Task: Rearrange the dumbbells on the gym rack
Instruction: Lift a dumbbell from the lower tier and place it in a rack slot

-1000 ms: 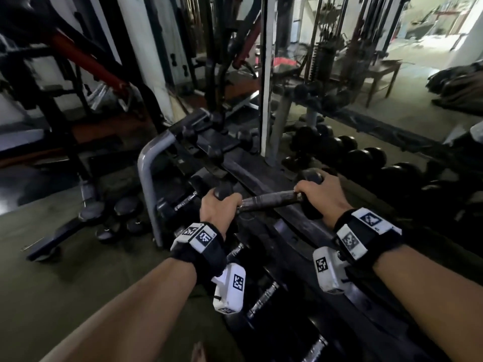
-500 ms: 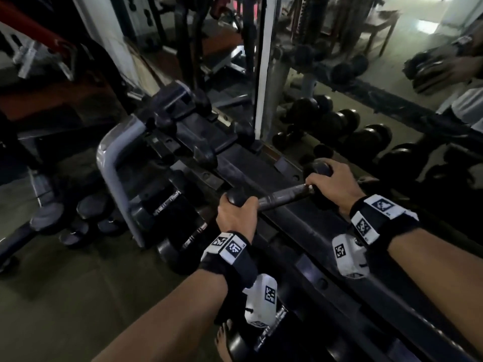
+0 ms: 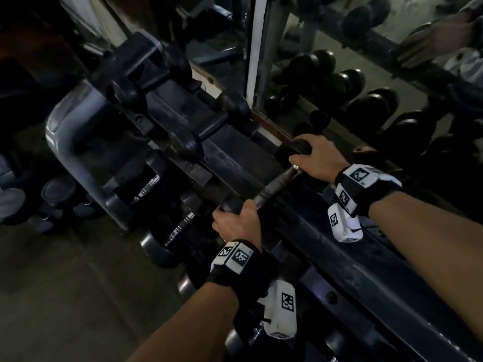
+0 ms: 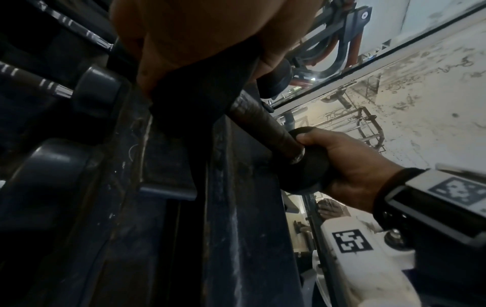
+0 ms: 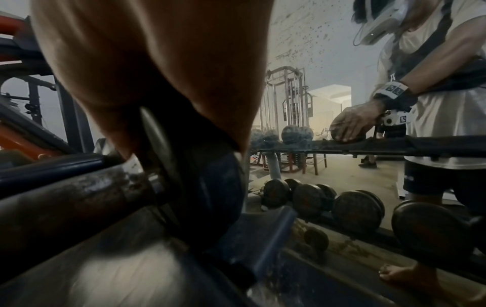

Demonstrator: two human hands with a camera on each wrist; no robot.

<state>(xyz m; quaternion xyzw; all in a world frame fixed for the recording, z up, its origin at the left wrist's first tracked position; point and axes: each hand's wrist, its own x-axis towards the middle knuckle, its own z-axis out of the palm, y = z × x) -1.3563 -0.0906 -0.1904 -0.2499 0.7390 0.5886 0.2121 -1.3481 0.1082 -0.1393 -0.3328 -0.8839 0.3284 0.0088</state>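
Dim gym, low light. Dark matte floor (image 3: 68, 296) lower left. Large wall mirror (image 3: 379, 82) with a white frame edge (image 3: 254, 48) sits directly behind the rack and reflects a pale concrete floor and a stained, speckled white wall (image 5: 310, 37). A cable machine (image 5: 286, 108) is visible in the reflection, with a brighter doorway-like patch beside it. Orange-red machine frame (image 5: 18, 137) at far left.

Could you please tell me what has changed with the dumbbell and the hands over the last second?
The dumbbell has swung from lying nearly level across the view to slanting, its right-hand end farther toward the mirror. Nothing was taken or released: the left hand and right hand still grip its two ends above the rack.
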